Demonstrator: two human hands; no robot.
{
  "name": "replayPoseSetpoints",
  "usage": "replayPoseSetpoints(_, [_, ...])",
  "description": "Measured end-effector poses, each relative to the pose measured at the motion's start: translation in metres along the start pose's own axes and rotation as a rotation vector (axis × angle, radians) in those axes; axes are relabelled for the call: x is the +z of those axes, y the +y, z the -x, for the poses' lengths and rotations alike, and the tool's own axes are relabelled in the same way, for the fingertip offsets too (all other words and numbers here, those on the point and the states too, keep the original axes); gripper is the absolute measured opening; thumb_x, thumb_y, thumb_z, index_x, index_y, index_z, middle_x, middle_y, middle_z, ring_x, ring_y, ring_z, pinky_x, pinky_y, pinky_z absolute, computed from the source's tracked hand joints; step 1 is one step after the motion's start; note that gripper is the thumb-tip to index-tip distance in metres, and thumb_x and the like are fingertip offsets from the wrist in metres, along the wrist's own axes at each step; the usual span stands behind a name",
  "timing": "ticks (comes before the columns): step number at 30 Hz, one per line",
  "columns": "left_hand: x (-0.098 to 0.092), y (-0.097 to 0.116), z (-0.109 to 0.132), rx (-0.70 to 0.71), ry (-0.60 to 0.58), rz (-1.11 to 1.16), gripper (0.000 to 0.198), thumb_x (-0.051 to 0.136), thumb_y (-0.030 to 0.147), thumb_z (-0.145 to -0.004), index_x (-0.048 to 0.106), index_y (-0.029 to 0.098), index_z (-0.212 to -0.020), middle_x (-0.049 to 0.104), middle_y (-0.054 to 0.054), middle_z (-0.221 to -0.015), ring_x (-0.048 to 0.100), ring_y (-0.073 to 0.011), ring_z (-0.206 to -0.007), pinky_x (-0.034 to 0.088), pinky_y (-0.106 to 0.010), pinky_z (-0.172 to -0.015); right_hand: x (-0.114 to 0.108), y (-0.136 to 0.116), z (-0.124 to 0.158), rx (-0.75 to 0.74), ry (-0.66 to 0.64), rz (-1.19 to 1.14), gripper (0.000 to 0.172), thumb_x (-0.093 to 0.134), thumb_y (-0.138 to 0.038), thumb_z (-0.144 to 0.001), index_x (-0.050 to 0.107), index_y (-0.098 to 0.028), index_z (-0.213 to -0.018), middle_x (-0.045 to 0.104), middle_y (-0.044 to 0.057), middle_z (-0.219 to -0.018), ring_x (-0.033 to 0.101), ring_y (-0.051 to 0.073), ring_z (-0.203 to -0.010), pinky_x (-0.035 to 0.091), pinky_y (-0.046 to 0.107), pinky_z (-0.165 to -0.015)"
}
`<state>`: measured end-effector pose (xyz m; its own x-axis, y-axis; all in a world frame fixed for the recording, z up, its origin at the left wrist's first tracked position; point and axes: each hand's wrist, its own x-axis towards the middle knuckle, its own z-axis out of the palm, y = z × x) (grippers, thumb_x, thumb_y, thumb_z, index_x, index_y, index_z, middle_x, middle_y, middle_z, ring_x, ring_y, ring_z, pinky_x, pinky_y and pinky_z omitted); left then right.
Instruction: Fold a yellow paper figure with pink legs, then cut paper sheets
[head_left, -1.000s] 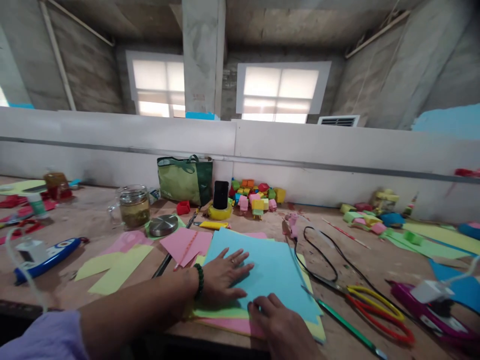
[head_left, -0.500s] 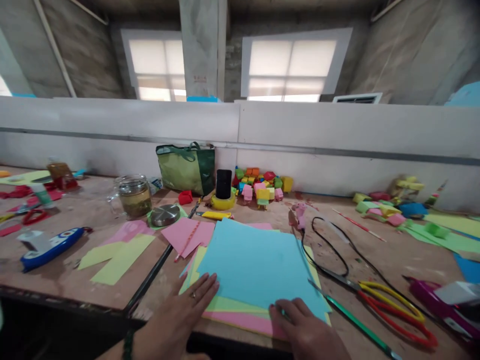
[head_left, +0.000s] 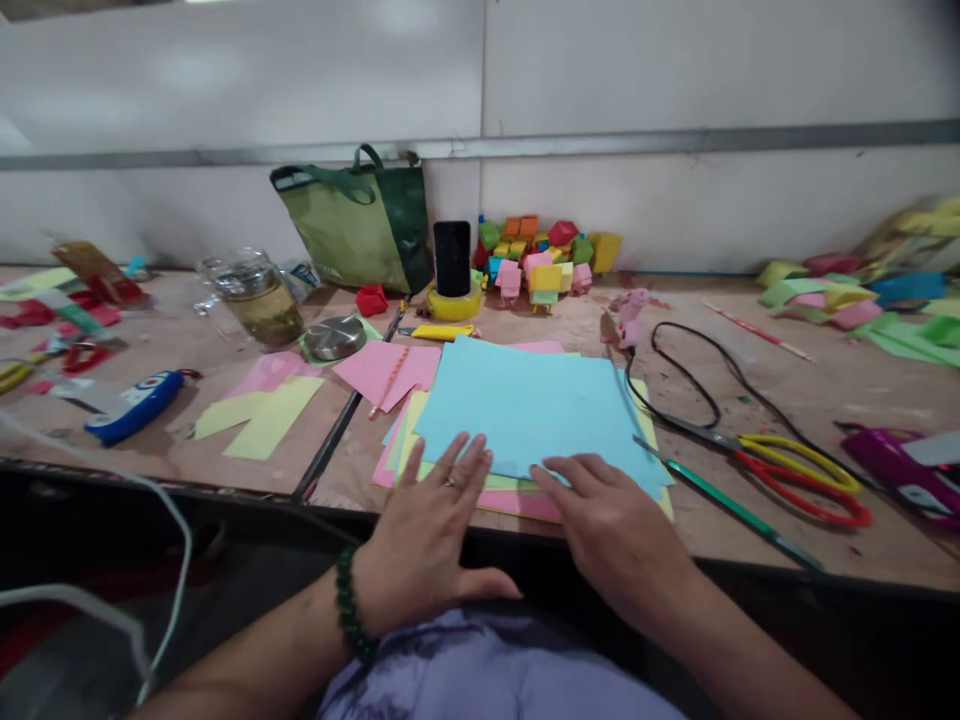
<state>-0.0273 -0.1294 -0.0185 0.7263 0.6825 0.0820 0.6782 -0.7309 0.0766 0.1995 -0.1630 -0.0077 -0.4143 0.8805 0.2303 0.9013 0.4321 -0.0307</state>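
A sheet of light blue paper (head_left: 525,400) lies on top of a stack with yellow and pink sheets (head_left: 517,502) showing at its front edge. My left hand (head_left: 439,520), fingers spread, rests flat at the near left of the blue sheet, thumb pointing out over the table edge. On the near edge of that sheet, to the right, lie the fingers of my right hand (head_left: 619,520), stretched forward with the thumb hidden. A green pen-like tool (head_left: 739,510) and scissors with yellow and red handles (head_left: 802,480) are right of the stack.
Behind the stack stand a phone (head_left: 452,258) on yellow tape, folded paper shapes (head_left: 544,275) and a green bag (head_left: 352,225). Leftward are a glass mug (head_left: 259,305), a metal lid (head_left: 335,338) and a blue tool (head_left: 139,405). A black cord (head_left: 720,345) curls at right.
The view has tilted downward, so my forearms and lap now show. My left hand has moved rightward along the near edge, closer to my right hand, with its fingers more spread.
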Motion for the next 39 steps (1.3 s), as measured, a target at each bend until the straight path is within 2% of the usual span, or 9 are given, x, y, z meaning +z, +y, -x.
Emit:
replayPoseSetpoints(4, [0.003, 0.009, -0.009, 0.019, -0.055, 0.098, 0.102, 0.021, 0.084, -0.074, 0.027, 0.012, -0.147, 0.029, -0.014, -0.151, 0.027, -0.0289, -0.14, 0.003, -0.052, -0.115, 0.008, -0.007, -0.014, -0.041, -0.085, -0.14, 0.034, 0.044, 0.0, -0.082, 0.067, -0.015, -0.103, 0.066, 0.01, -0.101, 0.055, 0.02, -0.092, 0.051, 0.033, -0.082])
replayPoseSetpoints(12, [-0.004, -0.027, 0.033, -0.195, 0.018, -0.01, 0.088, 0.034, 0.076, -0.079, 0.04, 0.014, -0.141, 0.043, -0.016, -0.144, 0.04, -0.0317, -0.132, 0.01, -0.055, -0.113, 0.005, 0.028, 0.048, 0.098, 0.112, -0.111, 0.043, 0.038, 0.003, -0.08, 0.064, -0.016, -0.108, 0.066, 0.008, -0.104, 0.057, 0.021, -0.098, 0.054, 0.034, -0.082])
replayPoseSetpoints(16, [-0.005, -0.023, 0.027, -0.262, 0.098, -0.095, 0.083, 0.037, 0.077, -0.077, 0.054, 0.017, -0.132, 0.049, -0.017, -0.139, 0.037, -0.0377, -0.132, 0.011, -0.061, -0.11, 0.001, 0.027, 0.043, 0.108, 0.164, -0.087, 0.036, 0.039, -0.002, -0.083, 0.068, -0.018, -0.096, 0.068, 0.008, -0.092, 0.059, 0.022, -0.084, 0.055, 0.037, -0.074])
replayPoseSetpoints(19, [-0.003, -0.007, 0.004, -0.168, 0.139, -0.08, 0.084, 0.035, 0.075, -0.08, 0.046, 0.017, -0.138, 0.039, -0.017, -0.146, 0.031, -0.0368, -0.136, 0.007, -0.061, -0.111, 0.003, 0.015, 0.019, 0.068, 0.212, -0.077, 0.035, 0.04, -0.004, -0.084, 0.069, -0.017, -0.099, 0.069, 0.009, -0.095, 0.059, 0.022, -0.085, 0.055, 0.038, -0.073])
replayPoseSetpoints(22, [0.004, 0.002, -0.011, 0.0, 0.058, 0.019, 0.081, 0.032, 0.072, -0.083, 0.034, 0.019, -0.145, 0.036, -0.011, -0.149, 0.036, -0.0304, -0.135, 0.011, -0.054, -0.114, 0.014, 0.007, 0.004, -0.021, 0.182, -0.144, 0.037, 0.042, -0.003, -0.084, 0.067, -0.015, -0.108, 0.067, 0.01, -0.11, 0.059, 0.022, -0.098, 0.054, 0.038, -0.083])
replayPoseSetpoints(28, [0.013, -0.029, 0.016, -0.02, 0.147, -0.029, 0.066, 0.041, 0.059, -0.089, 0.037, 0.019, -0.142, 0.048, -0.009, -0.141, 0.046, -0.0231, -0.129, 0.007, -0.045, -0.116, 0.022, 0.026, 0.034, 0.063, 0.178, -0.173, 0.039, 0.04, -0.003, -0.085, 0.066, -0.021, -0.109, 0.067, 0.007, -0.109, 0.061, 0.019, -0.1, 0.056, 0.029, -0.078])
replayPoseSetpoints(33, [-0.001, -0.042, 0.018, -0.177, 0.235, -0.01, 0.031, 0.044, 0.042, -0.093, 0.068, 0.028, -0.106, 0.068, -0.001, -0.117, 0.056, -0.0226, -0.117, 0.012, -0.049, -0.115, 0.007, 0.04, 0.03, 0.073, 0.104, -0.213, 0.036, 0.043, -0.004, -0.082, 0.068, -0.024, -0.098, 0.068, 0.005, -0.1, 0.064, 0.018, -0.09, 0.056, 0.028, -0.073])
replayPoseSetpoints(35, [-0.007, -0.037, 0.004, -0.214, 0.26, 0.038, 0.034, 0.042, 0.04, -0.094, 0.072, 0.025, -0.088, 0.069, -0.002, -0.112, 0.057, -0.0238, -0.115, 0.017, -0.052, -0.113, 0.004, 0.038, 0.017, 0.122, 0.037, -0.234, 0.031, 0.045, -0.005, -0.081, 0.068, -0.024, -0.091, 0.068, 0.005, -0.093, 0.063, 0.018, -0.084, 0.056, 0.03, -0.07])
replayPoseSetpoints(39, [-0.005, -0.024, -0.022, -0.039, 0.116, 0.114, 0.048, 0.042, 0.052, -0.091, 0.053, 0.028, -0.131, 0.043, -0.011, -0.145, 0.038, -0.0319, -0.133, 0.027, -0.058, -0.107, 0.006, 0.025, 0.002, 0.177, 0.01, -0.23, 0.03, 0.046, -0.004, -0.082, 0.068, -0.02, -0.094, 0.066, 0.007, -0.09, 0.06, 0.021, -0.088, 0.053, 0.035, -0.077])
